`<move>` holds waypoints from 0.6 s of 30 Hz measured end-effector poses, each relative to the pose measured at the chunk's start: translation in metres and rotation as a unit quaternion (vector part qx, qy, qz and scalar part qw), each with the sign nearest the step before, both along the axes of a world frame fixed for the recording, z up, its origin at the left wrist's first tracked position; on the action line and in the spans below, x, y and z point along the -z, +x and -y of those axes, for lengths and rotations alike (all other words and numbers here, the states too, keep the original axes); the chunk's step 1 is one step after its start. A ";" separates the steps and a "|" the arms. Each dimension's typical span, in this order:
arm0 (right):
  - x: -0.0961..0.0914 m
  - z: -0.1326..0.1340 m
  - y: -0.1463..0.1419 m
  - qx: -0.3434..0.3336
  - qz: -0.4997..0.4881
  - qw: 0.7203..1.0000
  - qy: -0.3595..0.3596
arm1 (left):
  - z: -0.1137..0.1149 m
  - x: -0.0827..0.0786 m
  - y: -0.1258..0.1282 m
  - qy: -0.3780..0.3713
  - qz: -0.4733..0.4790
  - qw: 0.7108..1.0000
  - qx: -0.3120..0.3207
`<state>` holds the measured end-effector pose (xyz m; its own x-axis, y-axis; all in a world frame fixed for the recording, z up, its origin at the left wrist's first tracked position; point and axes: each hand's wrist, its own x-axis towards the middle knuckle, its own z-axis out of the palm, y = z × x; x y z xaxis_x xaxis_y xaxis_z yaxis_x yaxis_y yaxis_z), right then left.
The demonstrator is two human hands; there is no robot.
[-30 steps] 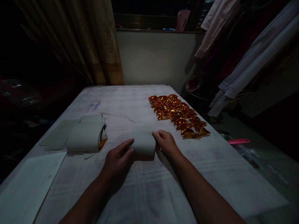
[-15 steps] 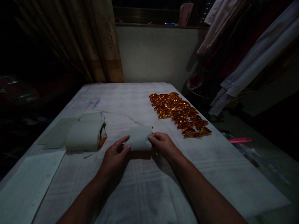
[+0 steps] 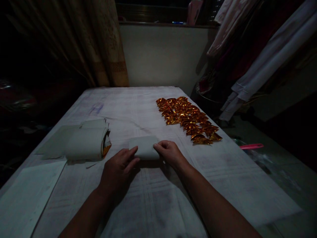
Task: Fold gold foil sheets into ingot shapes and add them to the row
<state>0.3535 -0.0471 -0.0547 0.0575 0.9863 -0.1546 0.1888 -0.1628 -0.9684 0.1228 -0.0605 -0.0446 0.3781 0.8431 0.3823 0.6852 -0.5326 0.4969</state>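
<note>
One piece of paper [image 3: 146,148] I hold from afar, left hand [image 3: 118,168] and right hand [image 3: 171,154] pinching its opposite edges.

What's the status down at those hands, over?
Left hand touching the left edge of pale paper. Right hand pinching its right edge. Gold foil pieces lie right, paper stack left, neither in the way.

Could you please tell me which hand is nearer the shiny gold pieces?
Right: the right hand is on the near side of the gold pieces; the left hand is farther off, toward the left.
</note>
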 end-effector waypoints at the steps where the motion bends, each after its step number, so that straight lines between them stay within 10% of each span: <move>1: 0.000 0.000 0.000 0.002 0.002 1.000 -0.001 | 0.000 0.000 0.000 0.008 -0.016 1.000 0.000; 12: 0.005 -0.004 0.009 0.024 0.103 0.994 0.029 | -0.001 -0.006 -0.007 0.057 -0.070 0.995 -0.041; 18: -0.001 -0.005 0.025 0.049 0.196 0.979 0.035 | -0.011 -0.048 -0.046 0.177 -0.040 0.967 -0.178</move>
<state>0.3789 -0.0423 -0.0541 0.1943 0.9804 -0.0338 0.5356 -0.1349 -0.8336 0.0768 -0.0494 0.0030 0.1273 0.7470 0.6526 0.8851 -0.3825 0.2652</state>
